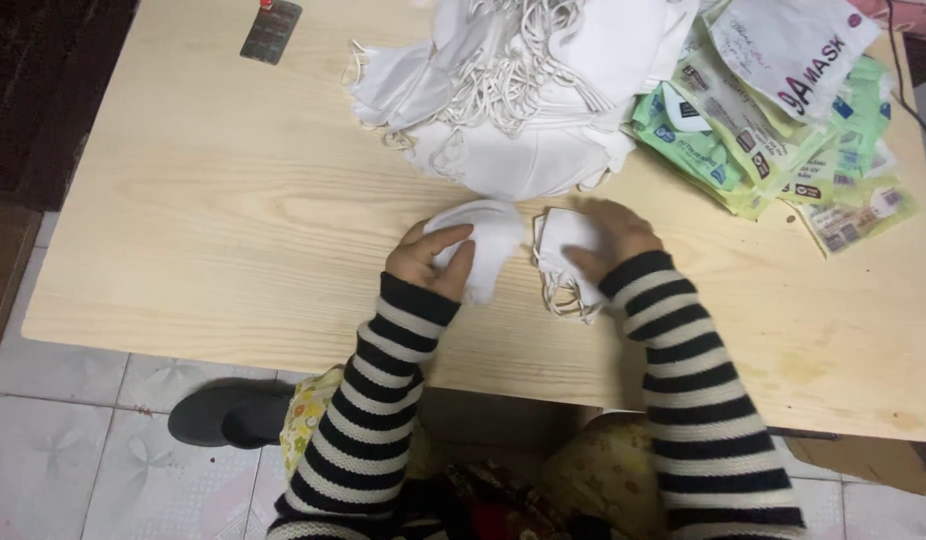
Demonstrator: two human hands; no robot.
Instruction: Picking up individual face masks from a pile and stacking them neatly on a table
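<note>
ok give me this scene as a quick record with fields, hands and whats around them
left hand: grips a white face mask
right hand: rests on a small stack of white masks, loops hanging toward the table edge
behind hands: big pile of loose white masks
far right: heap of green and white packets
far left corner: dark blister strip
surface: pale wooden table
sleeves: black and white stripes

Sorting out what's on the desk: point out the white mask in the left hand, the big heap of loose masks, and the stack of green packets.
white mask (493, 240), head view, on its rounded front panel.
heap of loose masks (523, 90), head view, on the tangled ear loops.
green packets (783, 130), head view, on an upper packet's printed face.
</note>
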